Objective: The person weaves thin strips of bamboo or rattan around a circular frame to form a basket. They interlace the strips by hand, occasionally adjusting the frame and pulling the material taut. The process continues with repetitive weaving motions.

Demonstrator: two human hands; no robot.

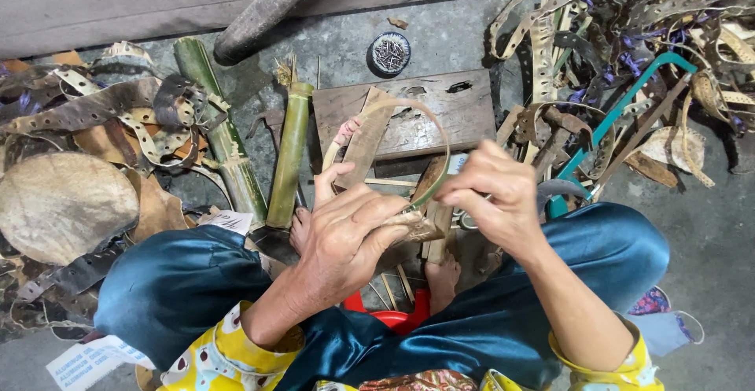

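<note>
From here I can't see where the strip ends: both ends vanish under my left hand and right hand. The fingertips hide whatever they pinch. The tin holds small dark bits, too small to tell. The pole and the paper are cut off by the edges. My knees hide the red seat.

Both forearms reached forward between the knees; the left hand was curled shut, the right hand pinched (fingertips pressed together).
</note>
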